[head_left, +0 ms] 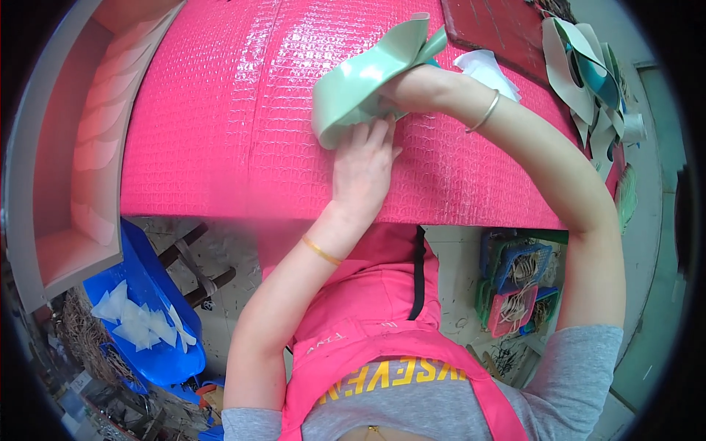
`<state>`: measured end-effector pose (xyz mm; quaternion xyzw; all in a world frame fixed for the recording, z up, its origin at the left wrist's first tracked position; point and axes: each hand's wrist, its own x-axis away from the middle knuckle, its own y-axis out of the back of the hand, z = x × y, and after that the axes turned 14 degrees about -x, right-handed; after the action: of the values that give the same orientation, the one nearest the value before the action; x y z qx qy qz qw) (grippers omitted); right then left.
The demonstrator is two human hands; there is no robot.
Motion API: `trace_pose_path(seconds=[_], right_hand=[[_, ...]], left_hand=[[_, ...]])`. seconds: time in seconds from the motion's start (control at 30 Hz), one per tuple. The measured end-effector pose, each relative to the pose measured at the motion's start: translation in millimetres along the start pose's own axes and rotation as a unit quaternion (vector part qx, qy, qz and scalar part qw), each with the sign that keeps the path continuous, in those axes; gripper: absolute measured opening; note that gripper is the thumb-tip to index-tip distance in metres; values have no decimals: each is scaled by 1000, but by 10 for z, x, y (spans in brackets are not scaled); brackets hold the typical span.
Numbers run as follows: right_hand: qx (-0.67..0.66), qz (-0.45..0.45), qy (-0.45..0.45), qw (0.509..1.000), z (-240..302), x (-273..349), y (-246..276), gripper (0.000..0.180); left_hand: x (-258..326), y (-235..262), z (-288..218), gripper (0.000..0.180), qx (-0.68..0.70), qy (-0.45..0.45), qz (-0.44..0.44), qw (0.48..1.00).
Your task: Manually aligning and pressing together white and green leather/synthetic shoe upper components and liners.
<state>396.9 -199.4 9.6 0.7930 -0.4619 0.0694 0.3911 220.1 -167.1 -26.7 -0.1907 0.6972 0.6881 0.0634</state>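
Observation:
A glossy mint-green leather-like piece [360,82] is bent into a loop above the pink-covered table [206,132], its free ends pointing to the far right. My left hand [362,165] is closed at the near lower edge of the piece, fingertips pressed against it. From the right, my right hand [413,90] reaches into the fold and grips it; its fingertips are largely hidden by the piece and lie close to my left fingers. A bit of teal shows behind the green piece near my right wrist.
White thin pieces [487,72] lie beyond my right forearm, near a dark red board [496,33]. Cut green and white pieces [581,66] pile up at the right edge. A tray of pale sheets [99,147] stands left; a blue bin [180,323] and small baskets [511,309] sit below.

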Motion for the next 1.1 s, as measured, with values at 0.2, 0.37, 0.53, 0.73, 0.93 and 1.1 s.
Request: trace_pose_path(seconds=[0.2, 0.37, 0.53, 0.73, 0.93, 1.1], right_hand=[[-338, 75, -247, 905, 12, -25, 157, 20], [-241, 196, -234, 921, 71, -25, 164, 25], [63, 201, -13, 977, 5, 151, 131, 26], [35, 135, -126, 982, 61, 155, 185, 26], [-168, 67, -347, 920, 56, 73, 324, 25], [-758, -203, -391, 480, 424, 117, 638, 41]], left_hand=[[-52, -75, -47, 41, -109, -21, -30, 993], [-64, -87, -39, 42, -11, -15, -38, 999], [-94, -144, -74, 43, -4, -6, -57, 998], [-167, -164, -198, 50, 3, 35, -20, 999], [-244, -183, -424, 68, -117, 86, 41, 988], [-78, 28, -146, 41, -29, -33, 187, 981]])
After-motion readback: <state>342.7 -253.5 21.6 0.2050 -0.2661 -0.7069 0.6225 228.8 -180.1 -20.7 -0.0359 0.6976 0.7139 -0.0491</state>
